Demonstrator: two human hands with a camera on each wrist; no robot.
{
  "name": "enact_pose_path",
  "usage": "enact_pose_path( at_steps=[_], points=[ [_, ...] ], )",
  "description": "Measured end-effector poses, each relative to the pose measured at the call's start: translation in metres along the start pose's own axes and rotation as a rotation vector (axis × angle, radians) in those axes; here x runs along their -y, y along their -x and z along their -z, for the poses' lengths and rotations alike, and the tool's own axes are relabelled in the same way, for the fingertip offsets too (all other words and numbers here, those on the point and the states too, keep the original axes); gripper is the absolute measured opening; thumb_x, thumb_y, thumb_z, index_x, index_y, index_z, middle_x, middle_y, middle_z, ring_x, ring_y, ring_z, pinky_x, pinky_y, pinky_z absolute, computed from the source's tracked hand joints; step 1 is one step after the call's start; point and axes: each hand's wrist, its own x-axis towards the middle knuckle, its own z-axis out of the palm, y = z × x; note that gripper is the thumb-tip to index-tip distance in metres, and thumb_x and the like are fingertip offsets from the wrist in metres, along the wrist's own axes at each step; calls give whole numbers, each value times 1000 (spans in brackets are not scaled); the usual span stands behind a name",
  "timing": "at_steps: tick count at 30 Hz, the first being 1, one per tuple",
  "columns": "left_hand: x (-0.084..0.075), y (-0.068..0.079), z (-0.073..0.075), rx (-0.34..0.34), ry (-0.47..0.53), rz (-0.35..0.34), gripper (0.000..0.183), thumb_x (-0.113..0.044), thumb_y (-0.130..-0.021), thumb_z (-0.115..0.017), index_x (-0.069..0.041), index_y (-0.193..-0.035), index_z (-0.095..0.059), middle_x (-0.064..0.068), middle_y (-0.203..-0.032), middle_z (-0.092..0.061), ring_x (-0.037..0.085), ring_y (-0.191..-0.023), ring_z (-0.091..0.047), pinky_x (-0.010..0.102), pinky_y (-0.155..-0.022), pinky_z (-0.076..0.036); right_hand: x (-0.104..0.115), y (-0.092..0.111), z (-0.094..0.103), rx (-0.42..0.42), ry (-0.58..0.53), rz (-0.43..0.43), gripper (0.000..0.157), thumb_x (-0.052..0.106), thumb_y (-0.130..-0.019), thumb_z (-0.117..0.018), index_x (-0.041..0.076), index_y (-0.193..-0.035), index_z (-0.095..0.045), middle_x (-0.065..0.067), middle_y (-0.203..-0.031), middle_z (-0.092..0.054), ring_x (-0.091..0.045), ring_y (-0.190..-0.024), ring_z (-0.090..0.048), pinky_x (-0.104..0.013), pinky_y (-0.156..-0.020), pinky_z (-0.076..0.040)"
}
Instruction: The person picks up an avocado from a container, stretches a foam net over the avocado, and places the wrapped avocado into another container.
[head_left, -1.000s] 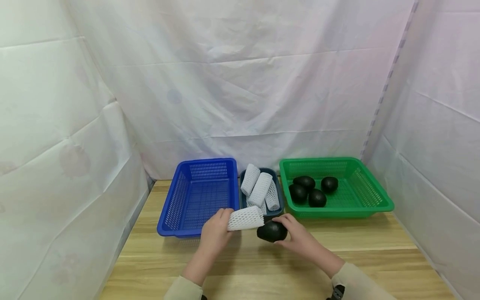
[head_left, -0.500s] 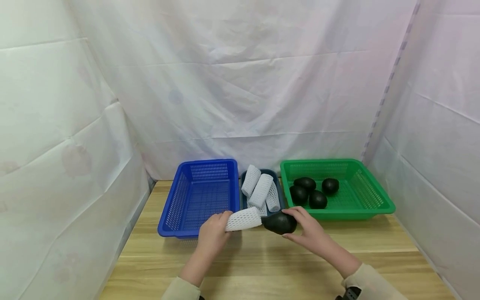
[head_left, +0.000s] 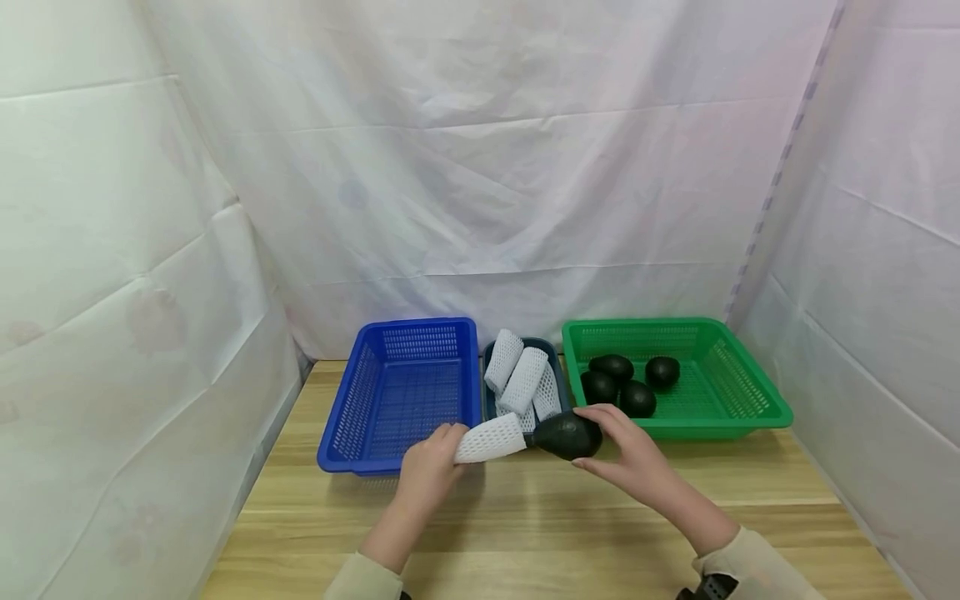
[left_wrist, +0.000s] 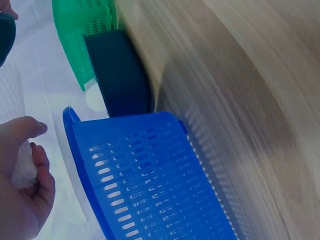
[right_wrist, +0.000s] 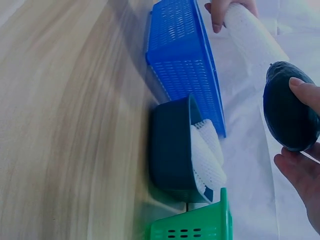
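Note:
My left hand (head_left: 431,468) grips one end of a white foam net sleeve (head_left: 491,439) above the table, near the front corner of the blue basket. In the left wrist view its fingers (left_wrist: 44,187) curl round the sleeve's end. With thumb and fingers my right hand (head_left: 637,462) holds a dark avocado (head_left: 567,435) by its wide end. The avocado's narrow tip points left, right at the sleeve's open end. In the right wrist view the avocado (right_wrist: 290,107) and the sleeve (right_wrist: 252,37) line up end to end, raised beside the baskets.
A blue basket (head_left: 327,433) stands at the left. Beside it a small dark blue bin (head_left: 557,354) holds several foam net sleeves (head_left: 523,379). At the right, a green basket (head_left: 720,408) contains several avocados (head_left: 637,400). White cloth (head_left: 480,167) hangs behind the wooden table (head_left: 540,533).
My right hand has moved right and slightly up with the avocado, which now points its narrow tip at the sleeve. My left hand stays nearly in place, still gripping the sleeve.

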Motion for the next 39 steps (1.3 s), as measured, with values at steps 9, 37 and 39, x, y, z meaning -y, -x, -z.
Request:
enact_pose_path(
  at_steps=[9, 37, 39],
  points=[
    [-4, 1, -2, 11, -10, -28, 52, -8, -55, -86, -11, -101, -64, 5, -88, -66, 22, -70, -67, 37, -52, -52, 7, -3, 3, 6, -19, 31, 71, 20, -74, -87, 20, -136, -54, 4, -129, -53, -16, -113, -55, -38, -82, -53],
    [-9, 2, -5, -8, -4, -68, 44, -14, -64, -86, -10, -101, -63, 4, -83, -67, 20, -63, -65, 35, -49, -51, 10, -3, -2, 1, -48, 43, 71, 17, -72, -87, 17, -136, -55, 2, -128, -55, -18, -113, -57, -42, -82, -54],
    [-10, 1, -6, -21, -10, -71, 43, -13, -63, -85, -10, -100, -63, 4, -81, -66, 20, -61, -64, 35, -47, -50, 10, -3, -4, 6, -59, 45, 71, 18, -73, -87, 18, -136, -55, 2, -128, -56, -18, -113, -56, -42, -83, -54]
  ],
)
